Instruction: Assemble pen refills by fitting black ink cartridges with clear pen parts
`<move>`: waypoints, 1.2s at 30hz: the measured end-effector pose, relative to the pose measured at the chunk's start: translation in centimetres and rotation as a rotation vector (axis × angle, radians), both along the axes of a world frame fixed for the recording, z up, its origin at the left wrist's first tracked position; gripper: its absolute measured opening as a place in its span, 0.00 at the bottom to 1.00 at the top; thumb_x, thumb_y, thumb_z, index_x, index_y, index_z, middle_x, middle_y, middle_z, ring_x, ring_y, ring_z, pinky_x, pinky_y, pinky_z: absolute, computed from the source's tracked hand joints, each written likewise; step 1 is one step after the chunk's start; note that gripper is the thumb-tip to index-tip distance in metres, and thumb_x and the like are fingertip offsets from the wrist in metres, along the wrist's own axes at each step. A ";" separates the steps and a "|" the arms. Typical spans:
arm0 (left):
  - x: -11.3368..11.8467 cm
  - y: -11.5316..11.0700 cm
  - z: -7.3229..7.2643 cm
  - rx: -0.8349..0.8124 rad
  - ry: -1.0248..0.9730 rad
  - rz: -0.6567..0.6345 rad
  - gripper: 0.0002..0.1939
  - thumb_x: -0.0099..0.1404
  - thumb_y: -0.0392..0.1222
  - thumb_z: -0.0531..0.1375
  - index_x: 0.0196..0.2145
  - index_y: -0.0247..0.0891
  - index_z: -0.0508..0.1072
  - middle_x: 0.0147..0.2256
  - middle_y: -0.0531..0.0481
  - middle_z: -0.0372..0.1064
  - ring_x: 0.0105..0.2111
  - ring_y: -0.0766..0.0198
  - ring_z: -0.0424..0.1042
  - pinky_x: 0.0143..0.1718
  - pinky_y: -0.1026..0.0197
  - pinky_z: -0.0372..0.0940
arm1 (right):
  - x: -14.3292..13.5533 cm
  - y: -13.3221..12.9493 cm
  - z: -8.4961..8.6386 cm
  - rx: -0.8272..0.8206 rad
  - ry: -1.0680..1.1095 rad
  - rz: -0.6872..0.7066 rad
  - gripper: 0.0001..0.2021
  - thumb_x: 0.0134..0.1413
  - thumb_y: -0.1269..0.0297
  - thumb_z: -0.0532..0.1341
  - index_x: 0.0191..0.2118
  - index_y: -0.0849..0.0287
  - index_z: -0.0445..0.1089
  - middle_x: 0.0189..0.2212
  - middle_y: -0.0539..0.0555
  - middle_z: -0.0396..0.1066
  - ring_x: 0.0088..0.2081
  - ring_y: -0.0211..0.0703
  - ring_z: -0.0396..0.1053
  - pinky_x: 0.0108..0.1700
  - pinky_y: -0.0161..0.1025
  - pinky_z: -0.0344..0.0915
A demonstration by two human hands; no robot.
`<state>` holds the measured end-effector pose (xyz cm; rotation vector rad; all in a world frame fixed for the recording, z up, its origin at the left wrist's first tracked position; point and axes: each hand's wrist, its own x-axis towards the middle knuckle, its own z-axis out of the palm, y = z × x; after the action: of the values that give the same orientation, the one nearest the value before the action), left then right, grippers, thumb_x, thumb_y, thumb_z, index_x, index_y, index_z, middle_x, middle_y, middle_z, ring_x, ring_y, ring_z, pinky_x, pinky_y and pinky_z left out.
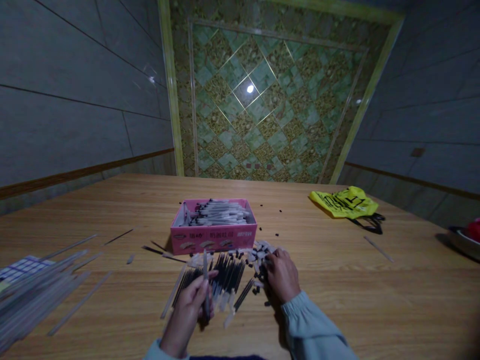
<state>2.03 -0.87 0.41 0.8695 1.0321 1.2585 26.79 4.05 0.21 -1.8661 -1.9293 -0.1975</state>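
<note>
My left hand [189, 302] is closed around a slim greyish pen barrel [205, 265], held upright over the table. My right hand [283, 277] is down at a pile of small translucent and black pen parts [260, 252], fingers bent together; what they pinch is hidden. Between and beyond my hands lies a row of black pen refills [228, 272] with pale ends. A pink box [213, 243] stands just behind them, filled with pens [221, 212] lying in a heap.
Many clear pen barrels [41, 295] lie at the left over a blue-and-white checked item [28, 268]. A yellow bag [345, 202] with black print lies at the back right. Part of a bowl [465, 242] with something red shows at the right edge.
</note>
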 end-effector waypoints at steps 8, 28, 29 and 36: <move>-0.3 0.5 -1.1 0.024 0.244 0.000 0.29 0.47 0.58 0.63 0.39 0.32 0.77 0.16 0.58 0.57 0.11 0.74 0.52 0.10 0.69 0.45 | -1.0 0.1 -0.4 0.014 0.308 0.178 0.07 0.49 0.72 0.58 0.33 0.60 0.72 0.35 0.58 0.70 0.41 0.50 0.64 0.43 0.42 0.58; -0.1 -0.1 0.4 -0.005 0.317 -0.133 0.26 0.46 0.60 0.63 0.25 0.30 0.78 0.11 0.59 0.50 0.14 0.72 0.46 0.15 0.67 0.40 | -5.3 -2.1 -0.3 -0.247 1.587 0.420 0.18 0.36 0.57 0.71 0.33 0.63 0.71 0.25 0.51 0.71 0.23 0.34 0.65 0.22 0.30 0.61; -0.2 -0.1 0.4 -0.008 0.324 -0.145 0.26 0.46 0.61 0.62 0.26 0.30 0.77 0.12 0.59 0.49 0.14 0.73 0.45 0.15 0.66 0.38 | -5.3 -2.1 -0.4 -0.242 1.565 0.433 0.17 0.36 0.58 0.71 0.32 0.63 0.72 0.24 0.51 0.71 0.22 0.34 0.64 0.22 0.30 0.60; -0.6 0.4 -0.8 -0.114 0.184 -0.285 0.27 0.47 0.62 0.62 0.27 0.30 0.73 0.12 0.66 0.40 0.13 0.77 0.37 0.15 0.67 0.31 | -5.2 -2.1 -0.5 -0.200 1.354 0.543 0.13 0.43 0.59 0.68 0.35 0.62 0.74 0.23 0.51 0.70 0.22 0.37 0.65 0.25 0.34 0.62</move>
<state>1.38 -0.51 -0.41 1.0178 1.0707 0.8851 21.59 1.96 -0.24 -0.9274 -1.3088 1.1428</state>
